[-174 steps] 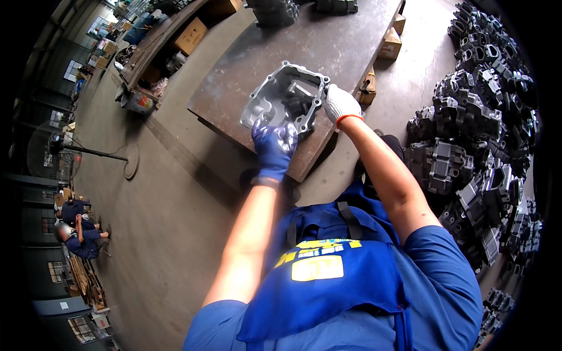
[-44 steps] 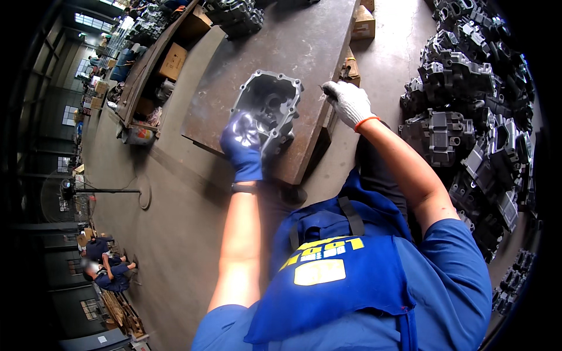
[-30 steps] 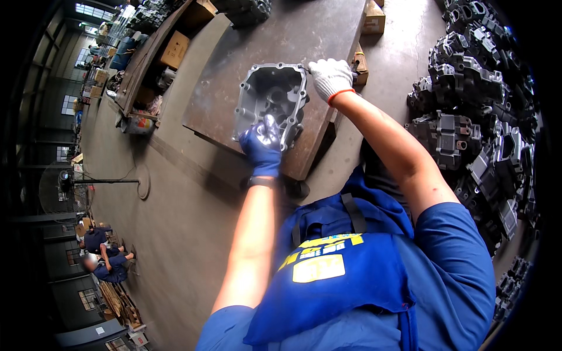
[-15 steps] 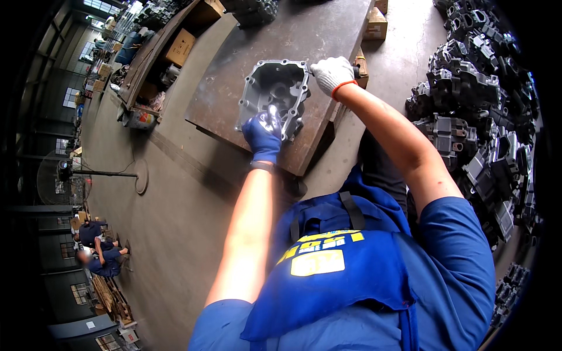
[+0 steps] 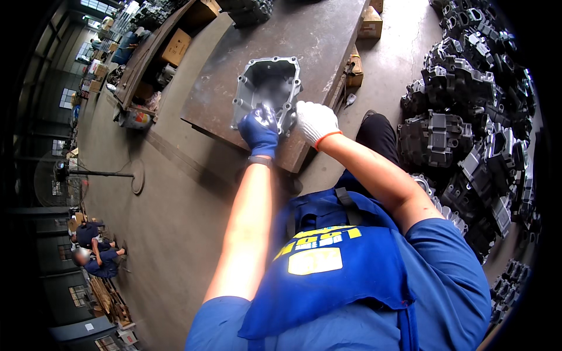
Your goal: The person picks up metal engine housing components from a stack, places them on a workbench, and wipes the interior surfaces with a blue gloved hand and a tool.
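Note:
A grey cast metal housing [image 5: 239, 93] stands with its open side up near the front corner of the steel-topped table, showing a bolt-holed rim and a deep hollow. My left hand [image 5: 259, 131], in a blue glove, is closed over the housing's near rim. Beside the housing's right near edge is my right hand [image 5: 316, 124], in a white knit glove with an orange cuff. Its fingers are curled closed against the rim, and whatever they hold is hidden.
The brown table [image 5: 219, 96] carries another dark casting [image 5: 249, 11] at its far end. Piled castings [image 5: 436, 140] line the right side. Cardboard boxes [image 5: 370, 24] sit beyond the table's right edge. A stand fan [image 5: 99, 173] and two seated people are at left.
My right hand has moved nearer and slightly left, from the housing's far right corner down to its near right side. The dark handle behind that hand no longer shows. My left hand stays on the rim.

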A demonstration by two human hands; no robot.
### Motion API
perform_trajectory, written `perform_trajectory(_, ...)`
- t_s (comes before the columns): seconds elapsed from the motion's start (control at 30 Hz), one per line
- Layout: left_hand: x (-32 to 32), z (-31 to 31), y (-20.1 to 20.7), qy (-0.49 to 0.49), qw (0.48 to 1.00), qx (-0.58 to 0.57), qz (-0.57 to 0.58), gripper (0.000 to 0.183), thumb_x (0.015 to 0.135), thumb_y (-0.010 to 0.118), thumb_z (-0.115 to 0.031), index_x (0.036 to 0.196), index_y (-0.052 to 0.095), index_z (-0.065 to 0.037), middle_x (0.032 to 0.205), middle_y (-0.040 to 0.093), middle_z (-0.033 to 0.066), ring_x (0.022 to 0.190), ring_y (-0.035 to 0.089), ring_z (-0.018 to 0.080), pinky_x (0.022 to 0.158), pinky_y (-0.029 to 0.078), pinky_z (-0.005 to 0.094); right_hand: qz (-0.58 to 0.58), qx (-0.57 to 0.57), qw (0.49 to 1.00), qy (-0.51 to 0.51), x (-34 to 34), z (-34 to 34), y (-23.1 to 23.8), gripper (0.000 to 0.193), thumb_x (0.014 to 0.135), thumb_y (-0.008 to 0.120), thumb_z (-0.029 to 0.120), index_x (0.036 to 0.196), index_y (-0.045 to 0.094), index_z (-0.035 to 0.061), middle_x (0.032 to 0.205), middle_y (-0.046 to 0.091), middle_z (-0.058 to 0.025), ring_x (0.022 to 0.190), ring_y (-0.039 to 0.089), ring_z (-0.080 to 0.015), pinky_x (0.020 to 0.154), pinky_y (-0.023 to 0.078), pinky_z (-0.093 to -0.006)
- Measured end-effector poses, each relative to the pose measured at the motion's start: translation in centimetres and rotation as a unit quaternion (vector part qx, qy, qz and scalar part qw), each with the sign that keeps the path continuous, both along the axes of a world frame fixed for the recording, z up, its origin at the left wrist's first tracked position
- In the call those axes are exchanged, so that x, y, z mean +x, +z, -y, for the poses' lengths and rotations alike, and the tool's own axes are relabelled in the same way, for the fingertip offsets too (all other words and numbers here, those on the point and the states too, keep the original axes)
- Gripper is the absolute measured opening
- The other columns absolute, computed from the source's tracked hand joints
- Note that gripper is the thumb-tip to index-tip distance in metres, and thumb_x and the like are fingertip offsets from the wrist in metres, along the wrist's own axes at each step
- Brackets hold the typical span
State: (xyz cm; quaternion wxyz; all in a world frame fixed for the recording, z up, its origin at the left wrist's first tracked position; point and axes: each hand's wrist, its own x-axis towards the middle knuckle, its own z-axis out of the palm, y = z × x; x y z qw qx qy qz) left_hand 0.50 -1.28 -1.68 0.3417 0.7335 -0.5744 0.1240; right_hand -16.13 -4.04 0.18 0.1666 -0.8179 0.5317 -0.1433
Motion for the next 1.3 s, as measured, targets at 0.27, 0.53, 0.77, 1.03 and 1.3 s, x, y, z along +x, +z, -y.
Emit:
perform_trajectory(0.27, -0.3, 0.6, 0.1, 0.021, 0.999, 0.001, -0.03, 0.047, 0.098, 0.055, -0.037, 0.071, 0.074, -0.004, 0.067, 0.066, 0.0212, 0.06, 0.064, 0.0396, 0.056, 0.048, 0.0465, 0.012, -0.022, 1.0, -0.001, 1.7, -4.7, 0.2, 0.019, 0.092, 0.052, 0.02, 0.096, 0.065, 0.0069, 0.092, 0.072, -0.0165, 0.082, 0.073, -0.0315, 0.071, 0.057, -0.0438)
perform_trajectory(0.53, -4.5, -1.6, 3.8, -0.276, 0.95, 0.144, -0.036, 0.037, 0.087, 0.077, -0.025, 0.113, 0.069, 0.0, 0.105, 0.074, 0.0161, 0.09, 0.071, 0.0249, 0.083, 0.055, 0.0366, 0.164, 0.096, 0.982, -0.015, -7.8, -4.8, -2.2, 0.024, 0.09, 0.056, 0.022, 0.108, 0.067, 0.0104, 0.098, 0.071, -0.0197, 0.091, 0.068, -0.0388, 0.081, 0.054, -0.0474)
perform_trajectory(0.77, 3.0, 4.4, 2.2, -0.16, 0.978, 0.133, 0.025, 0.023, 0.09, 0.069, -0.015, 0.105, 0.071, 0.002, 0.091, 0.073, 0.0209, 0.073, 0.066, 0.0254, 0.071, 0.053, 0.0376, 0.217, 0.129, 0.964, -0.077, -15.0, -8.1, 0.3, 0.026, 0.082, 0.059, 0.023, 0.093, 0.075, 0.0051, 0.091, 0.071, -0.0223, 0.085, 0.07, -0.0403, 0.077, 0.055, -0.0461)
perform_trajectory(1.03, 0.7, -0.1, 12.7, -0.455, 0.881, 0.033, -0.126, 0.026, 0.098, 0.053, -0.01, 0.117, 0.066, 0.004, 0.115, 0.066, 0.0136, 0.106, 0.063, 0.0227, 0.089, 0.052, 0.0346, 0.453, 0.07, 0.879, -0.133, -21.5, -12.2, -0.4, 0.066, 0.085, 0.072, 0.049, 0.133, 0.061, 0.0043, 0.114, 0.071, -0.0172, 0.105, 0.069, -0.0324, 0.091, 0.052, -0.0386)
perform_trajectory(1.3, -17.9, -2.5, 14.6, -0.575, 0.701, 0.181, -0.381, 0.038, 0.099, 0.057, -0.013, 0.134, 0.057, 0.002, 0.128, 0.064, 0.0131, 0.111, 0.062, 0.0201, 0.094, 0.053, 0.0374, 0.572, -0.037, 0.799, -0.181, -34.5, -23.3, 10.0, 0.044, 0.078, 0.082, 0.022, 0.116, 0.07, 0.002, 0.107, 0.073, -0.0083, 0.094, 0.066, -0.0145, 0.088, 0.053, -0.0304)
